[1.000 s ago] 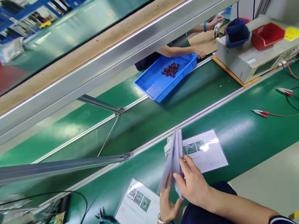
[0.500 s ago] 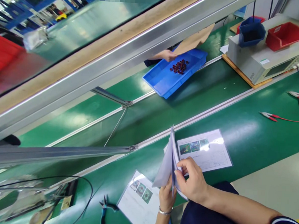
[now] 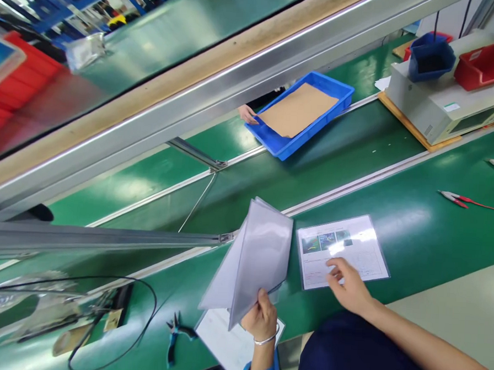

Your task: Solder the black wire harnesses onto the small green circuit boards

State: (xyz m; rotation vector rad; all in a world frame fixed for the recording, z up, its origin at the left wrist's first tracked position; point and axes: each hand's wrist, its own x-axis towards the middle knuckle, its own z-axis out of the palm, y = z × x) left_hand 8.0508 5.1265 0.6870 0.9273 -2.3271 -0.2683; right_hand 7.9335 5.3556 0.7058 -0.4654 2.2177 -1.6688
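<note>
My left hand (image 3: pixel 260 317), a bangle at its wrist, grips a small stack of laminated sheets (image 3: pixel 264 252) by the lower edge. The sheets are tilted up and fanned apart, their blank sides towards me. Over the lower edge of a laminated page with pictures (image 3: pixel 346 256) hovers my right hand (image 3: pixel 349 284), fingers loosely bent and nothing visible in them. Whether it touches that page I cannot tell. Another laminated sheet (image 3: pixel 226 338) lies on the green bench under my left hand, partly covered by the stack.
Blue-handled pliers (image 3: pixel 175 336) and a black cable (image 3: pixel 151 312) lie to the left. Across the metal rail, another person's hand (image 3: pixel 247 114) is at a blue tray (image 3: pixel 333 115) with brown cardboard (image 3: pixel 300 110) in it. Clip leads (image 3: pixel 455 198) and an instrument (image 3: pixel 429 100) are at right.
My right hand has come away from the stack and moved right. My left hand has turned the stack so its broad side shows. The other person's cardboard now covers the small dark-red parts.
</note>
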